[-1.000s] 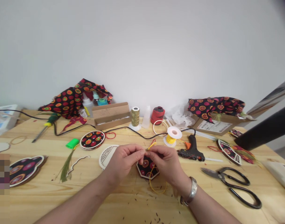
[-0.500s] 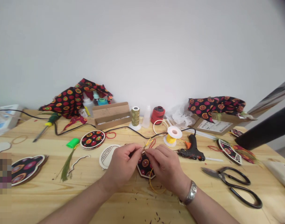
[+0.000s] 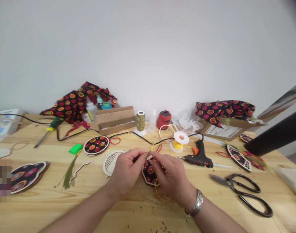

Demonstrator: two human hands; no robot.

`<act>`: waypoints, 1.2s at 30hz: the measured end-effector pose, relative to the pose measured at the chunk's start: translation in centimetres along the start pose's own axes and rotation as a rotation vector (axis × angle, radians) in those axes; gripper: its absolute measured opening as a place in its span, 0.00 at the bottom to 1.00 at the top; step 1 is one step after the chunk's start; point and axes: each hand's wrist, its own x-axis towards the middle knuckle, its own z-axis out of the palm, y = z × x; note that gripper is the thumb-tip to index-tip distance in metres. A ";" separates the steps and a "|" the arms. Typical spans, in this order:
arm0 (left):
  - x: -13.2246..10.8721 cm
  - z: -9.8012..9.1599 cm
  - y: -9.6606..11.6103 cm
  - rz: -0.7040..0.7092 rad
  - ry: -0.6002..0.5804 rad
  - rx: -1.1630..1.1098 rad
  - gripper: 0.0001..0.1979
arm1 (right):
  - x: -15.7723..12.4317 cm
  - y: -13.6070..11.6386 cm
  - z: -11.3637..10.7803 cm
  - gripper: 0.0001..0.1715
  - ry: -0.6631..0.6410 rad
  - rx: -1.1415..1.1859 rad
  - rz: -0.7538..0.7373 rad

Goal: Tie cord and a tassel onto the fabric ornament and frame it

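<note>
Both my hands meet over the middle of the wooden table (image 3: 65, 207). My left hand (image 3: 127, 171) pinches a thin yellow cord (image 3: 153, 147) near its upper end. My right hand (image 3: 171, 176) pinches the same cord just to the right, fingertips nearly touching the left ones. The cord loops down below my right hand. Under both hands lies a small hexagonal piece covered in black fabric with red and orange dots (image 3: 150, 174). A white carved wooden disc (image 3: 109, 161) lies just left of my left hand.
A black glue gun (image 3: 198, 155) and a spool of yellow cord (image 3: 179, 141) sit behind my right hand; black scissors (image 3: 245, 191) lie at the right. A round fabric-covered ornament (image 3: 96, 144), green tassel (image 3: 71, 165), thread spools, cardboard boxes and patterned fabric line the back.
Both hands have dropped slightly and drawn closer together on the yellow cord. The cord's upper end has shifted a little left and up.
</note>
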 end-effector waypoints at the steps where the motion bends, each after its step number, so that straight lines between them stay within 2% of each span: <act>1: 0.0 0.0 0.0 -0.007 0.000 -0.010 0.09 | 0.0 0.0 0.0 0.12 -0.008 -0.007 -0.010; 7: -0.1 -0.1 -0.1 -0.024 -0.009 -0.021 0.10 | -0.1 0.1 0.0 0.14 -0.028 0.006 -0.021; 11: 0.0 -0.2 -0.1 -0.074 -0.028 -0.093 0.10 | 0.2 -0.4 -0.1 0.12 0.000 0.125 0.020; 15: 0.3 -0.1 -0.4 -0.152 -0.065 -0.254 0.12 | 0.4 -0.7 0.1 0.07 0.032 0.341 0.278; 18: 0.3 -0.2 -0.6 -0.168 -0.083 -0.330 0.13 | 0.5 -0.7 0.2 0.10 0.042 0.443 0.483; 20: 0.4 -0.2 -0.6 -0.160 -0.093 -0.342 0.13 | 0.8 -0.6 0.3 0.12 0.023 0.512 0.573; 23: 0.4 -0.5 -0.2 -0.139 -0.147 -0.334 0.13 | 1.2 -0.3 0.1 0.09 -0.006 0.604 0.636; 27: 0.3 -0.8 0.5 -0.110 -0.241 -0.278 0.13 | 1.8 0.5 -0.4 0.08 0.029 0.649 0.630; 31: 0.3 -0.7 0.7 -0.120 -0.244 -0.219 0.13 | 1.8 1.0 -0.8 0.05 0.101 0.601 0.562; 34: 0.5 -0.6 0.5 -0.122 -0.176 -0.190 0.13 | 1.4 0.8 -0.9 0.05 0.201 0.390 0.371; 36: 0.5 -0.5 0.2 -0.143 -0.128 -0.201 0.13 | 1.1 0.5 -0.9 0.06 0.215 0.233 0.201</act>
